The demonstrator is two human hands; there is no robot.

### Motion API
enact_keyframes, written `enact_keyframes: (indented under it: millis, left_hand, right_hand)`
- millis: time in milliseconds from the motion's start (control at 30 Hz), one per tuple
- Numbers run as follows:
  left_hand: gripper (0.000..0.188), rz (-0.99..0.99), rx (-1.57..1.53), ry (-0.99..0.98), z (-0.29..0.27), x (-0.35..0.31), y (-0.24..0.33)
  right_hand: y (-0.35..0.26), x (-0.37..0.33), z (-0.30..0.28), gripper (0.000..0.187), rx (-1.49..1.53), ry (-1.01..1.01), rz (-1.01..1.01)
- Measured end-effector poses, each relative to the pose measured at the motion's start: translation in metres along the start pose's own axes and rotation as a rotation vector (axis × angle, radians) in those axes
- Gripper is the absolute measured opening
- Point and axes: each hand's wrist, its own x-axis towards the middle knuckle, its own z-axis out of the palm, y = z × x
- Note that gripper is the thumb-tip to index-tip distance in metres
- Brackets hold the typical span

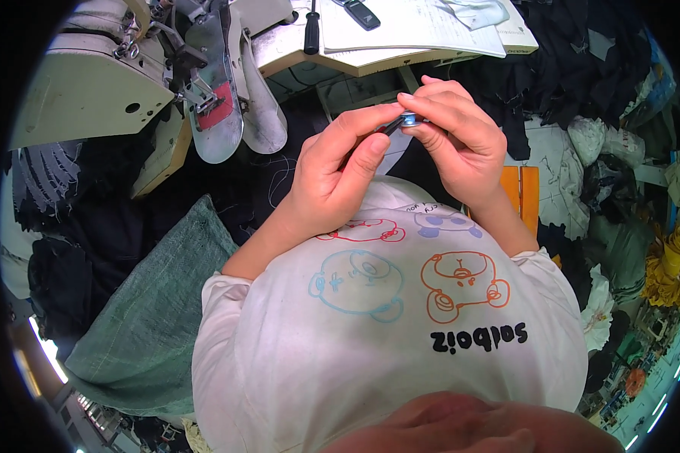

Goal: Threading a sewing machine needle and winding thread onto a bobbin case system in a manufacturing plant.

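Note:
Both my hands meet in front of my chest, fingers closed in pinches. My left hand (pixel 338 162) grips a thin dark tool (pixel 392 126) with a bit of red near its end; my fingers cover much of it, so its kind is unclear. Between the thumb and fingers of my right hand (pixel 461 136) is a small shiny metal bobbin (pixel 409 118), bluish in the light. The tool's tip lies against or right beside the bobbin; which of the two I cannot tell.
A pale sewing machine (pixel 91 90) with a metal arm stands at left. On the worktable ahead lie a black-handled screwdriver (pixel 311 34), a dark phone-like device (pixel 361 13) and papers (pixel 408 34). A green sack (pixel 159 317) sits lower left; an orange wooden stool (pixel 529 200) is at right.

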Motion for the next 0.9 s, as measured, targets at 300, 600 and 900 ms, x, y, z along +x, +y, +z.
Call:
enact_keyframes:
  millis: [300, 600, 900]
  left_hand:
    - [0.032, 0.042, -0.188, 0.131, 0.007, 0.000, -0.011]
    - [0.030, 0.129, 0.162, 0.144, 0.004, 0.007, -0.011]
    - [0.032, -0.094, -0.225, 0.210, 0.000, 0.015, -0.005]
  right_hand:
    - [-0.007, -0.011, 0.034, 0.029, 0.982, 0.235, 0.521]
    - [-0.009, -0.004, 0.028, 0.035, 1.116, 0.204, 0.615]
    - [0.000, -0.008, 0.020, 0.025, 1.235, 0.202, 0.574]
